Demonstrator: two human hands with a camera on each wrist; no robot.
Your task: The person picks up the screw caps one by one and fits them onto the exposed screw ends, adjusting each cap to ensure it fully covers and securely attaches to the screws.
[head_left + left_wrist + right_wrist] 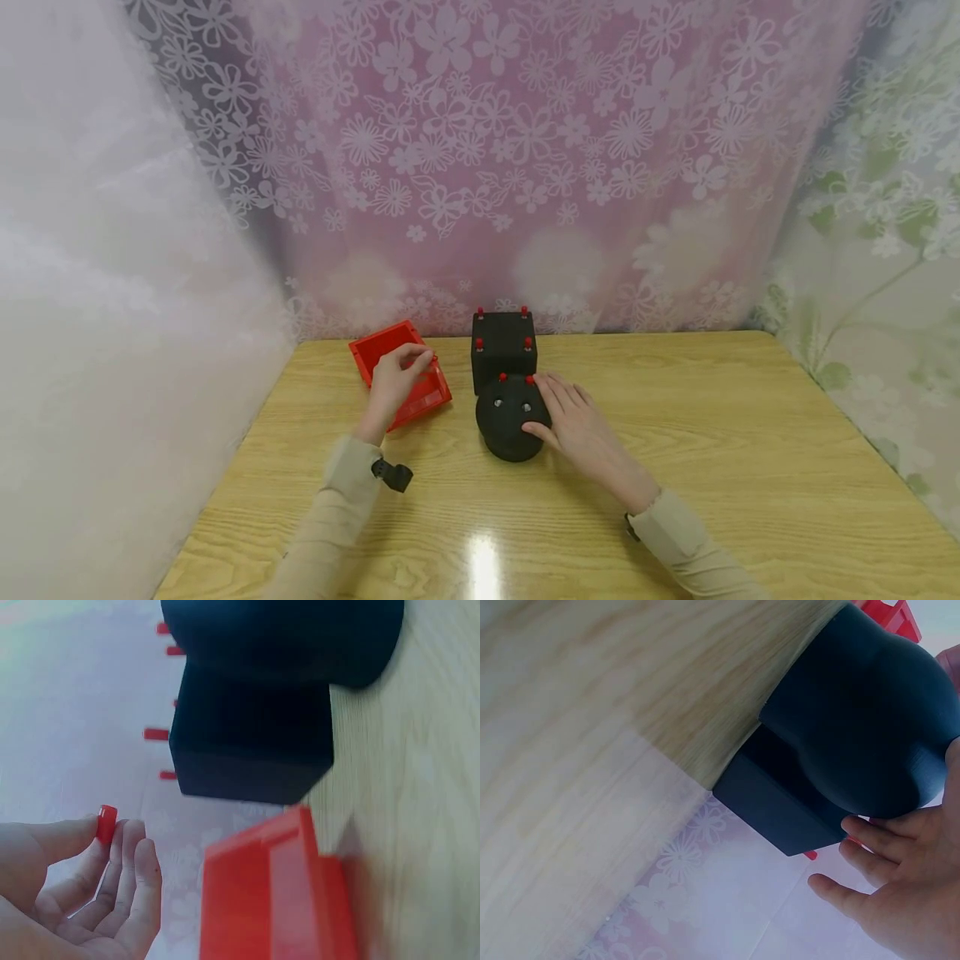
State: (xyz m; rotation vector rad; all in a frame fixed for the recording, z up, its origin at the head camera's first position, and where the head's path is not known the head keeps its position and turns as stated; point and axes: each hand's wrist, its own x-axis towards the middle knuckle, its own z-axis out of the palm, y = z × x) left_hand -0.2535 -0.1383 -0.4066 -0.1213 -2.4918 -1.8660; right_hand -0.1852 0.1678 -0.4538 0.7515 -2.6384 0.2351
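My left hand is over the red open bin. Between thumb and forefinger it pinches a small red peg, clearest in the left wrist view. My right hand rests with extended fingers on the right side of a rounded black object, the thumb across its front. This object carries red pegs on top and two shiny round spots on its upper face. Directly behind it stands a black box with red pegs upright near its top corners.
The bin sits at an angle on the wooden table, left of the black box. Behind the table's back edge hangs a pink flowered curtain. Pale sheets flank both sides. A small black device is strapped to the left wrist.
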